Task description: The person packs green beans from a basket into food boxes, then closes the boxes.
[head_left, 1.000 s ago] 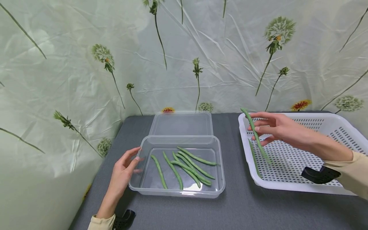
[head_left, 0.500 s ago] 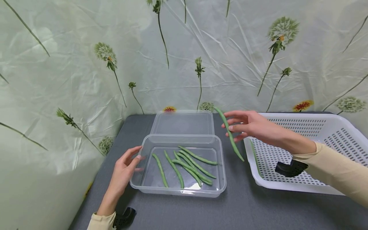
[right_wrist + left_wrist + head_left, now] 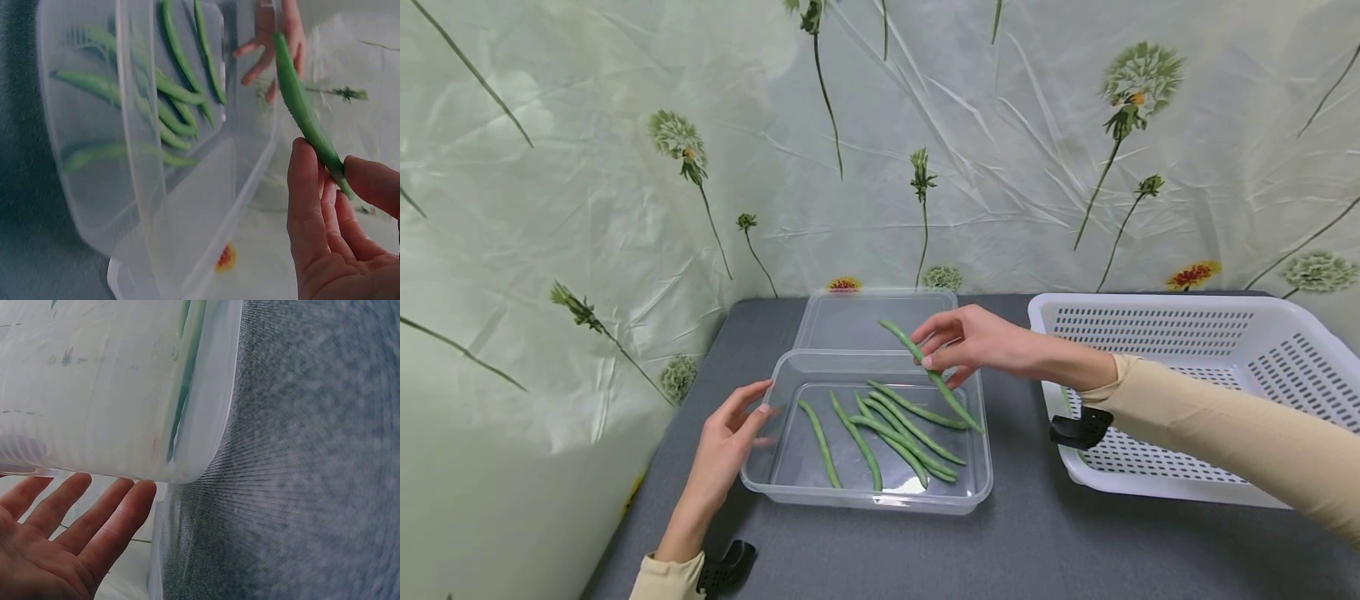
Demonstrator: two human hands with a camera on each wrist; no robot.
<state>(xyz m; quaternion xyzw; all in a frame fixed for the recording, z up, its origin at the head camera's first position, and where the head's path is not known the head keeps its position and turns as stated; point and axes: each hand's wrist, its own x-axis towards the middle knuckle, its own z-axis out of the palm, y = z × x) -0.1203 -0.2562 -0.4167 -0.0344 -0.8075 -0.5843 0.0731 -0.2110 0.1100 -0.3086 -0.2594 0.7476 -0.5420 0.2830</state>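
In the head view, the right hand [image 3: 966,346] pinches a green bean [image 3: 953,402] slantwise over the right side of a clear container [image 3: 865,502], where other beans [image 3: 898,439] lie; the left hand [image 3: 718,442] touches its left side. A lid [image 3: 880,321] lies behind it, and a white basket [image 3: 1247,312] stands to the right on the desk [image 3: 1030,550]. The left wrist view shows that hand's fingers extended, tips against the container, its grip loose, grasping nothing. In the right wrist view, the grip is closed, thumb and fingers on one end of the bean.

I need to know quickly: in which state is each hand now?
Left hand: open, touching the clear container.
Right hand: closed, pinching one green bean.
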